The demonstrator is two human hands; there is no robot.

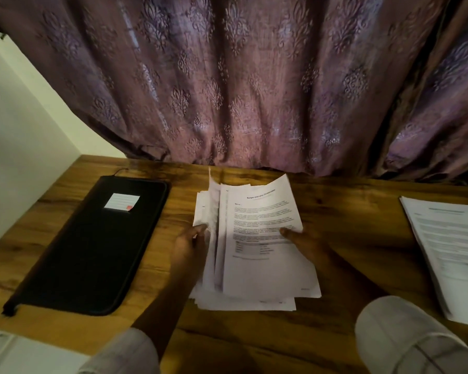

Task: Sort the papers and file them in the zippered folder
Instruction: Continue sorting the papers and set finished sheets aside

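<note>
Looking down, I see a wooden table (349,211) in dim light. At 12 o'clock a purple patterned curtain (241,90) hangs to its far edge, and at 9 o'clock stands a pale wall (16,130). The papers (260,211) lie in the middle as a loose stack. My left hand (191,244) pinches some raised sheets at their left edge. My right hand (305,244) holds the top sheet, thumb on it. The zippered folder (92,252) lies flat at 9 o'clock of the stack. A second pile (451,252) lies at 3 o'clock, well apart.
</note>
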